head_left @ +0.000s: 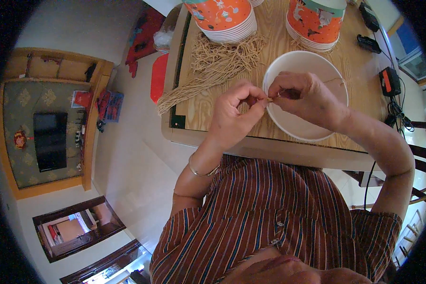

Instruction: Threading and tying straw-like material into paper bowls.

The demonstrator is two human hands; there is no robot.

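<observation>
My left hand [234, 113], a metal bangle on its wrist, meets my right hand [312, 97] over the left rim of a white paper bucket [305, 125]. Both hands are closed, thumbs and forefingers pinched together on the small end of a tan cord [270, 100]. A thin stretch of tan cord also shows at the bucket's right inner wall, beyond my right hand. Whether it is the same piece, I cannot tell, as my hand covers part of the bucket. Left of the bucket lies a loose bundle of tan cords [213, 71], trailing over the table's left edge.
Stacked orange printed paper buckets [225, 21] stand at the far left of the wooden table [199, 118], with another stack [315, 23] at the far right. Black adapters [389, 81] and cables lie along the right edge. A red stool [159, 78] stands left of the table.
</observation>
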